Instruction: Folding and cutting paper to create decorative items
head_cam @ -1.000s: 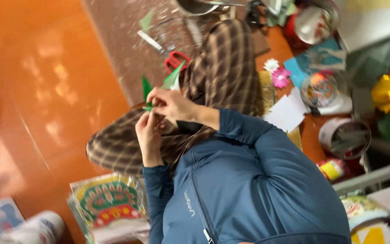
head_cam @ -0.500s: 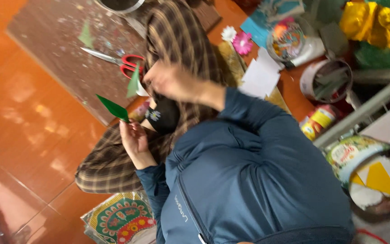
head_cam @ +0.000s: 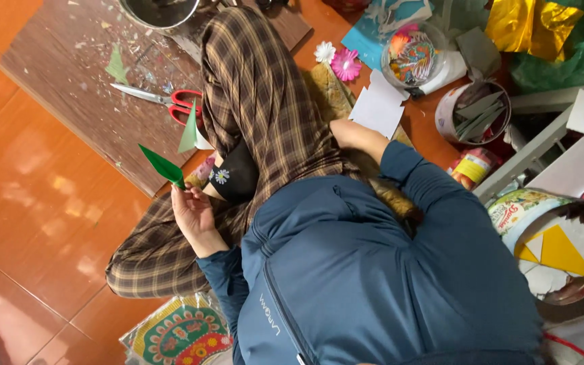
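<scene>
I sit cross-legged on an orange floor in plaid trousers (head_cam: 265, 101) and a blue jacket. My left hand (head_cam: 194, 215) pinches the base of a dark green pointed paper leaf (head_cam: 160, 165), held up beside my knee. My right forearm (head_cam: 358, 137) reaches toward the cushion by my leg; the hand itself is hidden behind the plaid trouser leg. A paler green paper leaf (head_cam: 188, 128) stands at my knee, close to the red-handled scissors (head_cam: 170, 100) on a brown wooden board (head_cam: 69, 88).
Paper scraps and a green offcut (head_cam: 116, 64) litter the board. A metal bowl (head_cam: 160, 10) sits at its far end. To the right lie white paper (head_cam: 380, 108), pink and white paper flowers (head_cam: 345, 64), a tin of grey strips (head_cam: 474, 111) and a bowl of yellow paper (head_cam: 569, 253).
My right hand has let go of the green leaf and moved away to the right, behind my leg. My left hand keeps the leaf. The view has swung right.
</scene>
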